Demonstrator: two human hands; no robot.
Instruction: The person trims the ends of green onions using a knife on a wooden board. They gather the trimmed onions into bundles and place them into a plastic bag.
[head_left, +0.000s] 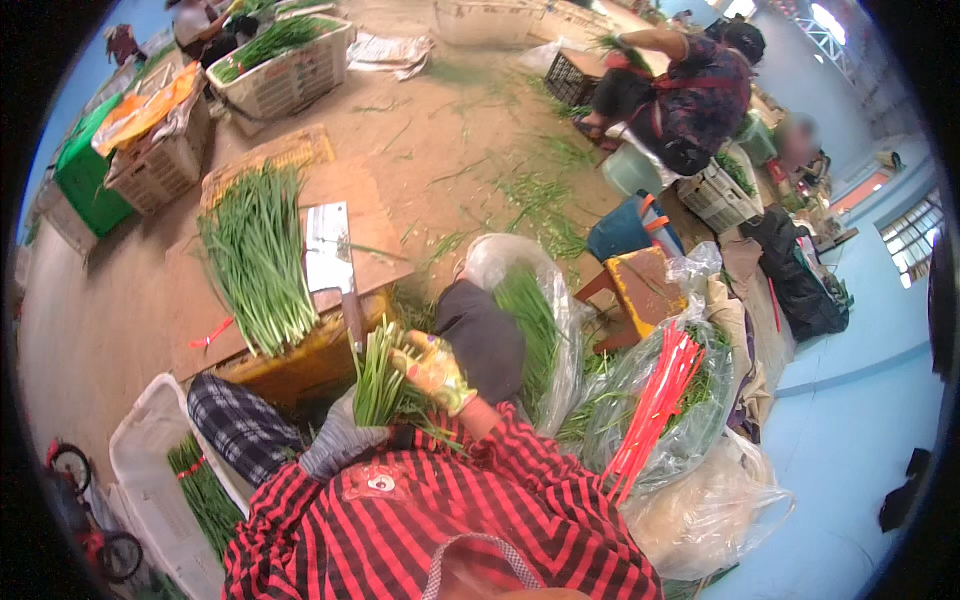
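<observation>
My left hand (345, 435), in a grey knit glove, grips a bunch of garlic chives (377, 382) in front of my striped shirt, pale stem ends pointing up. My right hand (435, 373), in a yellow patterned glove, is at the bunch's right side with its fingertips closed on some stems. Beyond them, a large pile of garlic chives (259, 255) lies on a wooden board (352, 180). Beside the pile rests a cleaver (328, 244), its dark handle pointing towards me. A red tie strip (211, 334) lies near the board's left edge.
At my left stands a white crate (139, 420) holding a tied bunch. To my right are plastic bags of greens (529, 322), red tie strips (656, 409) and a small wooden stool (646, 289). Another person (690, 97) sits bent over further back. Crates (285, 79) stand at far left.
</observation>
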